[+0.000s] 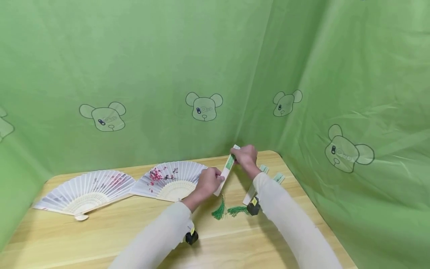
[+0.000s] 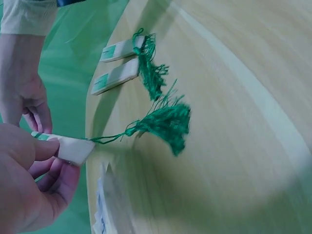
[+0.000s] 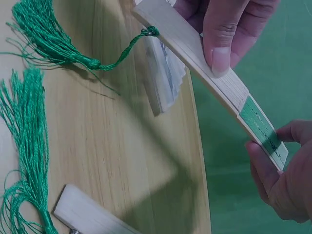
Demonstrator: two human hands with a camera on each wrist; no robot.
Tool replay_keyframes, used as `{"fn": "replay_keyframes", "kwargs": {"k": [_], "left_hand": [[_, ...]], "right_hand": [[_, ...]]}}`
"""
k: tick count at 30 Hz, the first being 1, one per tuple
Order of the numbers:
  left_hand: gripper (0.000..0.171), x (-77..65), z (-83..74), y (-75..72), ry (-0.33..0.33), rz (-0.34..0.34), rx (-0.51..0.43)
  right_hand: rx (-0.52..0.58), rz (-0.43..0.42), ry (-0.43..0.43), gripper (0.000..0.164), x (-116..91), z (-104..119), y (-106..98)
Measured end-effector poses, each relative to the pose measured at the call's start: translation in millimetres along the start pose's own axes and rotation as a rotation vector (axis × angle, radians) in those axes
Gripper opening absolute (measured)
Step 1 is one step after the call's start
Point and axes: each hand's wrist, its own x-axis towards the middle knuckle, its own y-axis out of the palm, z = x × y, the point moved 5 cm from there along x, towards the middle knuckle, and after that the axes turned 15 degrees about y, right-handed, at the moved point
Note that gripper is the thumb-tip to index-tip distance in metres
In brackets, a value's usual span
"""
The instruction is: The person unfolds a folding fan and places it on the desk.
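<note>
A folded hand fan [image 1: 227, 172] with pale ribs and a green band is held up above the table between both hands. My left hand [image 1: 209, 182] pinches it near its lower end, thumb on the flat face. At the green-banded upper end, my right hand [image 1: 246, 156] grips it between thumb and fingers. From the lower end dangles a green tassel [image 2: 163, 127] on a cord. Two more folded fans lie under the right forearm, one of them the fan [image 2: 115, 77] with a green band, and their green tassels [image 2: 151, 68] spread on the wood.
Two spread fans lie to the left on the wooden table [image 1: 134, 231]: a fan with pink blossoms [image 1: 181, 179] beside the left hand and another spread fan [image 1: 90, 190] farther left. Green curtains [image 1: 151, 74] with bear-head prints rise behind and at both sides.
</note>
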Motion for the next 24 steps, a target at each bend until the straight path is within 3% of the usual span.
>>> {"fn": "replay_keyframes", "kwargs": {"k": [6, 13, 17, 24], "left_hand": [[0.014, -8.4, 3.5, -13.4, -0.016, 0.021, -0.054], [0.014, -16.9, 9.2, -27.3, 0.005, -0.002, -0.064], [0.014, -21.6, 11.9, -34.7, 0.005, -0.002, -0.113], [0.015, -31.1, 20.9, -54.0, -0.053, -0.028, -0.2]], "right_hand": [[0.001, 0.046, -0.047, 0.018, -12.4, 1.8, 5.8], [0.118, 0.152, -0.059, 0.04, -29.0, 1.7, 13.2], [0.182, 0.217, -0.065, 0.04, -39.9, 0.9, 20.2], [0.252, 0.324, -0.109, 0.035, -61.0, 2.7, 36.2]]}}
